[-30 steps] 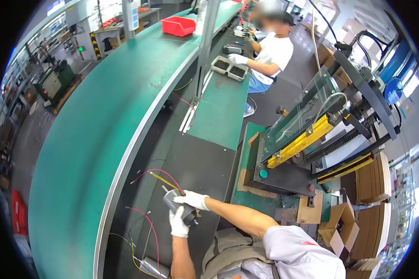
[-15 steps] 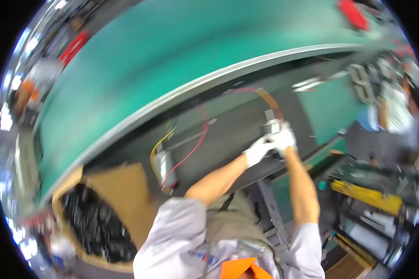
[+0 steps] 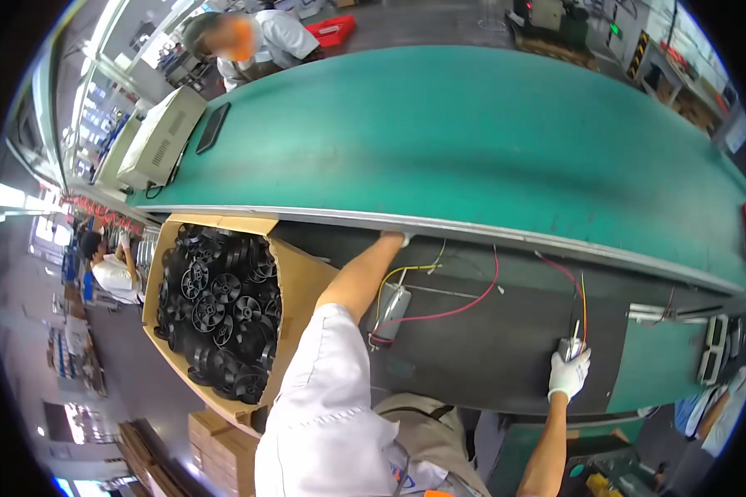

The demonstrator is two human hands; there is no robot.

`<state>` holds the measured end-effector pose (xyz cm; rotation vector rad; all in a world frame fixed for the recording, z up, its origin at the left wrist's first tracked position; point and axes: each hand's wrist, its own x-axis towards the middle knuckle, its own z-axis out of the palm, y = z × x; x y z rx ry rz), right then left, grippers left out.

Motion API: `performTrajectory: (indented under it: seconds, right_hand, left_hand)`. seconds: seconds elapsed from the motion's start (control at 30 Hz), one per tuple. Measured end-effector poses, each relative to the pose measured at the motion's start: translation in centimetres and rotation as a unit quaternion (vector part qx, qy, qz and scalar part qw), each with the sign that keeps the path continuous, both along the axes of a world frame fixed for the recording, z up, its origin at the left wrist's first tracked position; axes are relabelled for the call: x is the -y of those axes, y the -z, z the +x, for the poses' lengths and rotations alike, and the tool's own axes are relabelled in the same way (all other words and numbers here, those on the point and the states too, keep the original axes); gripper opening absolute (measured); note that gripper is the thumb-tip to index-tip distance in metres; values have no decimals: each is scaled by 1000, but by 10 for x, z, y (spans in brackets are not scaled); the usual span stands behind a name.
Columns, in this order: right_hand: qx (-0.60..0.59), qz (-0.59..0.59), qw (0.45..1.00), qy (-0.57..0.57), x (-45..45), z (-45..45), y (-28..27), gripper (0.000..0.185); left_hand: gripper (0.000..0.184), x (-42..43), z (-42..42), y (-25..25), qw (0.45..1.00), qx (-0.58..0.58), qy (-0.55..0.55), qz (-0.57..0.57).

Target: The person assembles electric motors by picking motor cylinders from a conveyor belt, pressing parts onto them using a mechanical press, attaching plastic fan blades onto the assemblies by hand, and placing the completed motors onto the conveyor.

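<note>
My right hand [image 3: 568,374], in a white glove, is closed around a small silver motor [image 3: 569,348] on the dark work surface. A yellow wire [image 3: 585,306] rises from that motor. My left hand [image 3: 405,238] reaches beneath the metal edge of the green upper bench. Only a bit of its white glove shows there, and the fingers are hidden. Below it lies a second silver cylindrical motor [image 3: 391,315], with a yellow wire and a long red wire [image 3: 464,310] curving away to the right.
A cardboard box [image 3: 307,277] full of black fan-like wheels [image 3: 224,311] stands on the left. The green bench [image 3: 439,132] holds a dark flat device [image 3: 213,128] and a beige instrument [image 3: 164,139]. A person [image 3: 265,45] is across the bench; another [image 3: 116,269] is farther left.
My hands were together at the right-hand motor. Since then the left has moved away leftward and under the bench edge, while the right stays on the motor. The head view has turned left.
</note>
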<state>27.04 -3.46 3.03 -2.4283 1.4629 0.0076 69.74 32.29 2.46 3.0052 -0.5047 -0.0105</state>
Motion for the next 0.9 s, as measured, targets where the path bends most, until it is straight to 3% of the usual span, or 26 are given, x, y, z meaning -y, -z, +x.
performTrajectory:
  seconds: [0.13,0.23,0.73,0.8,0.83,0.9]
  right_hand:
    - [25,-26,999,-8,0,-2,4,92]
    - [30,-33,999,-15,0,-3,11,94]
    - [-16,-39,999,2,-7,1,12,100]
    - [-8,-37,999,4,-10,4,4,98]
    - [39,17,999,-8,-18,13,-26,96]
    - [0,-65,998,0,-7,1,0,96]
  left_hand:
    - [44,-43,42,-27,985,-107,-130,-32]
    - [43,-60,59,-33,975,-149,-161,-47]
    - [42,-13,57,-8,954,-228,-161,-111]
    - [42,-6,59,-11,952,-230,-157,-130]
    - [42,-5,55,-11,948,-239,-157,-138]
    - [42,-4,50,-15,937,-255,-160,-179]
